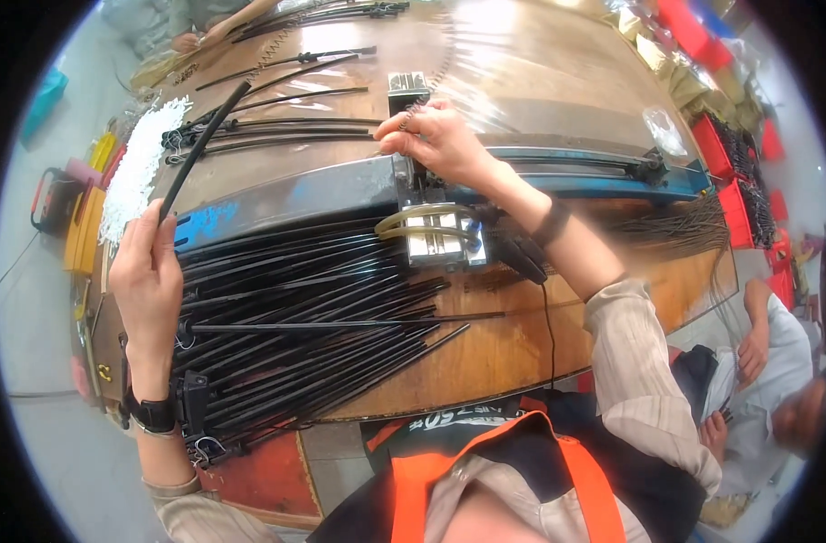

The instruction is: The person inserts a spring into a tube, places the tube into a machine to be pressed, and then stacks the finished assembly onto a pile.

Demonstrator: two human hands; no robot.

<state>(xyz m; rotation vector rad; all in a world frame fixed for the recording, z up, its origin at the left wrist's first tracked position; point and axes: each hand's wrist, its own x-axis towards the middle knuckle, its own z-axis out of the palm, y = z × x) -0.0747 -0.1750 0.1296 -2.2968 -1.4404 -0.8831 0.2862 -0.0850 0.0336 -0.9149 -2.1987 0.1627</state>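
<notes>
My left hand (147,276) is closed round the lower end of a black tube (205,149), which tilts up and to the right. From the tube's upper end a long thin coil spring (270,52) rises toward the top edge of the view. My right hand (438,140) pinches a stretch of thin coil spring (439,77) above the bench fixture. Whether both stretches are one spring cannot be seen, as the top edge cuts them off. Below my right hand sits the fixture's metal block (438,244) with yellowish hoses (404,223).
Many black tubes (332,308) lie across the near left of the wooden table (494,348). A blue rail (603,176) crosses it. Thin springs (657,226) lie right, white small pieces (143,163) left. Red bins (743,213) stand right; co-workers' hands (752,357) show nearby.
</notes>
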